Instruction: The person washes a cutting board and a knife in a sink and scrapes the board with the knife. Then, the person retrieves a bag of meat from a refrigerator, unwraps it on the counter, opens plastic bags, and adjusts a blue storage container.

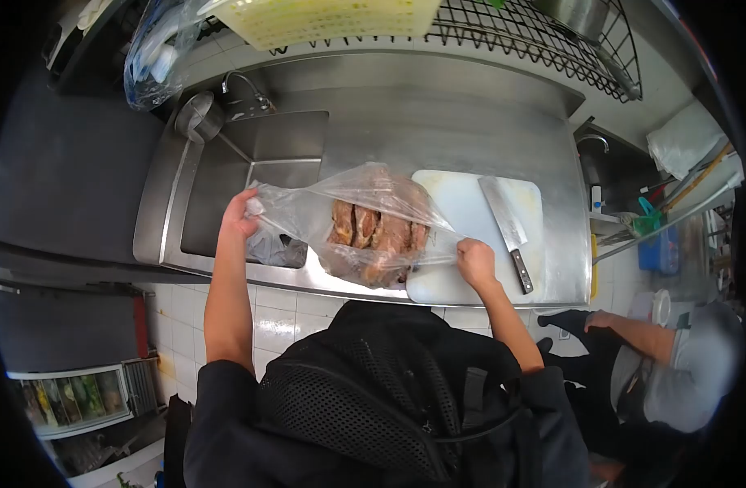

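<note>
A clear plastic bag (pixel 295 199) with several browned pieces of meat (pixel 382 229) in it is stretched between my hands. My left hand (pixel 239 215) is closed on the bag's gathered end, over the front of the sink. At the other side my right hand (pixel 475 262) grips a pulled-out edge of the bag, above the white cutting board (pixel 438 281). The meat lies on the steel counter and partly over the board's left side. A knife (pixel 505 220) with a dark handle rests on the board's right part, apart from my right hand.
The steel sink (pixel 287 134) with a faucet (pixel 263 102) is at left, a metal pot (pixel 200 116) on its corner. Above the counter hangs a wire rack (pixel 503 32) bearing a yellow basket (pixel 324 20). A person (pixel 686 366) sits at lower right.
</note>
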`<state>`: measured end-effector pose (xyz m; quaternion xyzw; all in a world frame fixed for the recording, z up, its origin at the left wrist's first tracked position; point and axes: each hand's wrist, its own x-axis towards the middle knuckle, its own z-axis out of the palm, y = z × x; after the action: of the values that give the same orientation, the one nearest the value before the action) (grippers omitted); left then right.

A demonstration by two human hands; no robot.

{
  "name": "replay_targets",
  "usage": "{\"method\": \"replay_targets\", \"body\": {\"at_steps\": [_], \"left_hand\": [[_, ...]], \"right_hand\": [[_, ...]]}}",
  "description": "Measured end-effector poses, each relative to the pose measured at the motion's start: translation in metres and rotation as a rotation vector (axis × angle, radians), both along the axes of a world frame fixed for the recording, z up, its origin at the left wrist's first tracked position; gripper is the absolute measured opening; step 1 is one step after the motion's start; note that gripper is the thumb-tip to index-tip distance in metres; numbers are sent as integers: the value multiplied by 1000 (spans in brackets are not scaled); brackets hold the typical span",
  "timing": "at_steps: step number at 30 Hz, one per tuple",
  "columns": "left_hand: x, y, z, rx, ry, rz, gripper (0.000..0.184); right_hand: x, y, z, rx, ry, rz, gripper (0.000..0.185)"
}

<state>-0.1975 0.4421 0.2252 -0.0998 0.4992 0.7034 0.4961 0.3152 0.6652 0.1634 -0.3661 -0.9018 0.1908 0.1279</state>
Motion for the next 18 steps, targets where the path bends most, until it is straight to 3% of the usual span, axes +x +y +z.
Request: {"method": "replay_targets", "body": {"at_steps": [3,5,7,8,10,11,13,15,18], "left_hand": [[-34,-16,-62,-54,185,3,18],[-1,-11,-56,-128,246,-41,24],[34,-1,-57,-283,395,-21,36],[53,7,-58,-276,378,-29,36],[77,23,-59,-396,729,-174,31],[72,31,-69,-382,716,-175,31],[58,59,-85,-188,938,-732,17],[47,100,-75,-324,987,-659,6],[30,153,-42,-292,964,-453,7]], "right_hand": [[-5,-5,4,-50,89,-48,5],[-9,-14,17,-198,149,-78,5],[-21,-31,17,-183,164,-5,6],[-29,-41,18,-169,198,68,6],[-51,-64,28,-217,188,129,6],[-63,-70,28,-206,173,125,6],[-80,-77,25,-241,201,96,5],[-91,-80,34,-250,179,85,6],[-95,-87,38,-300,182,71,6]]}}
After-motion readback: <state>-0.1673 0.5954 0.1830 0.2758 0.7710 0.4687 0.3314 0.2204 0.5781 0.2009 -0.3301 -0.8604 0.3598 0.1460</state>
